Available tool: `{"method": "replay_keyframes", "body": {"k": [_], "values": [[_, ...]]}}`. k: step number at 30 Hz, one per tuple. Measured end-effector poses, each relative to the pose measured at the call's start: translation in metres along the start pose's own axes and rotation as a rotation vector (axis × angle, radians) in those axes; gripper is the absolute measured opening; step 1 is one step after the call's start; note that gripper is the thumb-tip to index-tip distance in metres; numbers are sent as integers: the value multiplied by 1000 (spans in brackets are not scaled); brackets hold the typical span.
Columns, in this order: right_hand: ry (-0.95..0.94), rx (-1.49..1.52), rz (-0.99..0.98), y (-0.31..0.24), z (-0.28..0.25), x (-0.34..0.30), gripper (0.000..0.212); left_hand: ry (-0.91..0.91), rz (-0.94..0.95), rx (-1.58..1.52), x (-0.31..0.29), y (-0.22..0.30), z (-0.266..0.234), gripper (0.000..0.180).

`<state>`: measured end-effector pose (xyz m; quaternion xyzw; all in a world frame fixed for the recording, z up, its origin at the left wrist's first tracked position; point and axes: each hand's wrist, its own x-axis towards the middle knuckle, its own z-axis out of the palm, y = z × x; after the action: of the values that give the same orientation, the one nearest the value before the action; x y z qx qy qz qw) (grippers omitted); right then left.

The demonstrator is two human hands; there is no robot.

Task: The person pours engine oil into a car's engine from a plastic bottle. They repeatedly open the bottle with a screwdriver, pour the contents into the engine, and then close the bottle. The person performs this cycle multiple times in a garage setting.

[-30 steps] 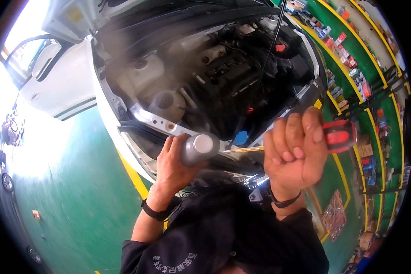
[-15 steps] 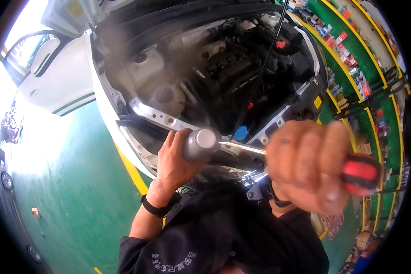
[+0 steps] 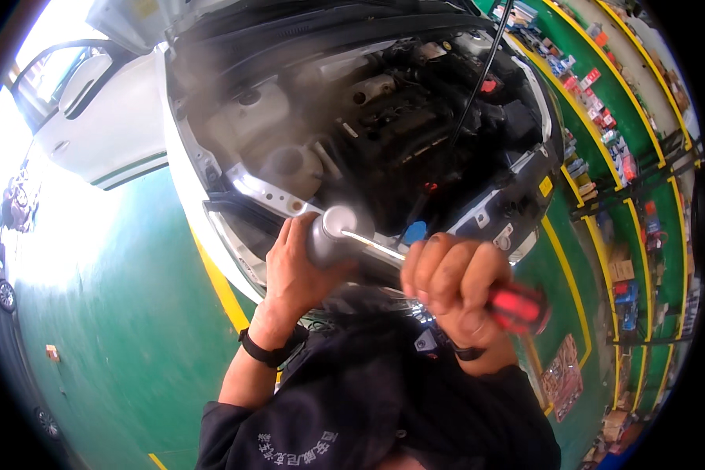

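Observation:
My left hand [image 3: 294, 262] is wrapped round a grey bottle [image 3: 327, 244] with a pale round top, held over the front edge of the car's engine bay. In my right hand [image 3: 458, 282] is a screwdriver [image 3: 518, 308] with a red and black handle, its fingers closed round it. The bright metal shaft points left, and its tip touches or overlaps the bottle's top; I cannot tell whether it goes in. Just beyond my hands, a blue cap [image 3: 414, 232] sits at the front of the engine bay [image 3: 392, 125].
The car's hood is propped up on a thin rod [image 3: 478, 86]. A white car door [image 3: 86, 117] stands ajar at the left. Shelves [image 3: 634, 204] full of small boxes line the right side. A small box [image 3: 52, 353] lies on the green floor [image 3: 125, 313].
My right hand has come down and left with the screwdriver, bringing its tip from beside the bottle to the bottle's top. The bottle has shifted slightly left and up in view.

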<state>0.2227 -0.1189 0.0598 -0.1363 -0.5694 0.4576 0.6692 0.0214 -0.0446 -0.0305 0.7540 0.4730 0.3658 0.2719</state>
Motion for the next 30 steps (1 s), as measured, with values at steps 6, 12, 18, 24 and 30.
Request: {"method": "replay_keyframes", "body": {"k": [6, 12, 18, 24, 30], "values": [[-101, -194, -44, 2, 4, -12, 28, -50, -46, 0, 3, -2, -5, 77], [-188, -172, 29, -15, 2, 2, 30, -2, -28, 31, -4, 5, 0, 74], [-82, -142, -9, 12, -3, -12, 28, 23, 141, 64, -10, 1, 11, 71], [-134, -244, 7, -6, -4, -1, 32, 31, 148, 85, -12, 4, 17, 71], [-88, -263, -26, -5, -7, -20, 30, 10, 122, 69, -9, 5, 15, 71]]}}
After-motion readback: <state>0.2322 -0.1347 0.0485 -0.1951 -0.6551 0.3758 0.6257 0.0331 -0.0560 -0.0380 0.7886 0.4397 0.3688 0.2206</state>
